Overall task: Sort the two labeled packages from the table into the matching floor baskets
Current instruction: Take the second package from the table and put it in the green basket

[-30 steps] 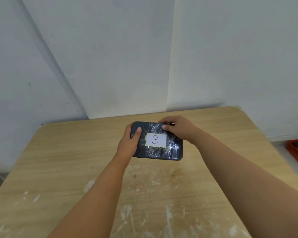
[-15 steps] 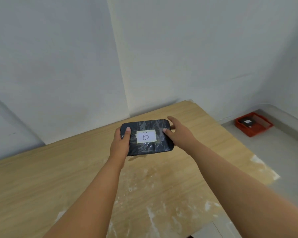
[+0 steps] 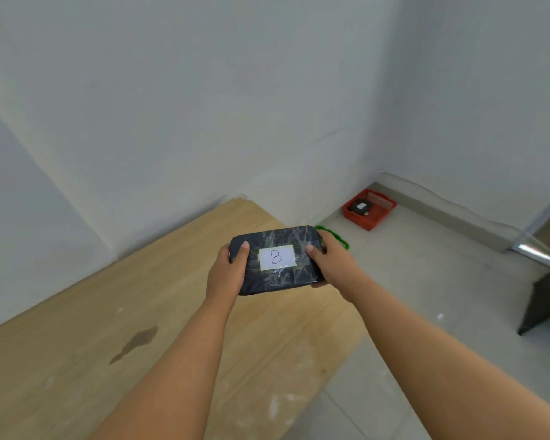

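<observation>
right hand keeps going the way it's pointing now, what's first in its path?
Probably the green basket on the floor, whose rim peeks out just past the right hand holding the B package. Depth unclear; the red basket lies further off.

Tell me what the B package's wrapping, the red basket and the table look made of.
B package: dark plastic film under glossy clear tape, judging by the creased glints. Red basket: probably moulded plastic, uniform colour. Table: matte wood-grain top, possibly laminate.
</observation>
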Available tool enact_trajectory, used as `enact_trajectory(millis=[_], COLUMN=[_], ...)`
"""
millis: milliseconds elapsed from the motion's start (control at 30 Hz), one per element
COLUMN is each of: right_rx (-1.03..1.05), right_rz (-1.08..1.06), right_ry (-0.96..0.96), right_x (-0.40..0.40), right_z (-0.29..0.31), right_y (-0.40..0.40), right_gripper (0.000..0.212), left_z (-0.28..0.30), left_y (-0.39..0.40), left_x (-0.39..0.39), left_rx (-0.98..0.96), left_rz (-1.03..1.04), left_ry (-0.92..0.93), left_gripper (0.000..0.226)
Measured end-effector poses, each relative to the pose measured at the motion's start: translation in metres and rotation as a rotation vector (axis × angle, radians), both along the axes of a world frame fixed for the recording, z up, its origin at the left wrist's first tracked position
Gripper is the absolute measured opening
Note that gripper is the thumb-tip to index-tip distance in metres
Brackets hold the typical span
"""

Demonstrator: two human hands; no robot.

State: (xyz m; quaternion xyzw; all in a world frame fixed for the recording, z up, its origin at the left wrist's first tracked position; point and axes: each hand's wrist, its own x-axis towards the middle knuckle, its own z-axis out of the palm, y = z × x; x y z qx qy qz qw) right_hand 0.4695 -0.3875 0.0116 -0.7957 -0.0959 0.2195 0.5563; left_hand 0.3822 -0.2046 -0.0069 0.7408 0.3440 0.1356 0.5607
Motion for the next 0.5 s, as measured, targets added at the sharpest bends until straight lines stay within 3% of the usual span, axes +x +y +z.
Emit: enact_trajectory(millis=[200, 500], right_rx=[-0.056, -0.109], right_rz=[-0.110, -0.167], right_ry=[-0.010, 0.085], right_x=[0.107, 0.238], right_z=[-0.016, -0.044], right_y=[-0.098, -0.200], right_gripper=[0.036, 0.037], left_z=[-0.014, -0.035], left_y=[-0.089, -0.177], left_x=[0.107, 0.221], left_rx=[0.261, 0.593], left_rz=[-0.109, -0.285], left_ry=[0.038, 0.142], left_gripper=[0.053, 0.044])
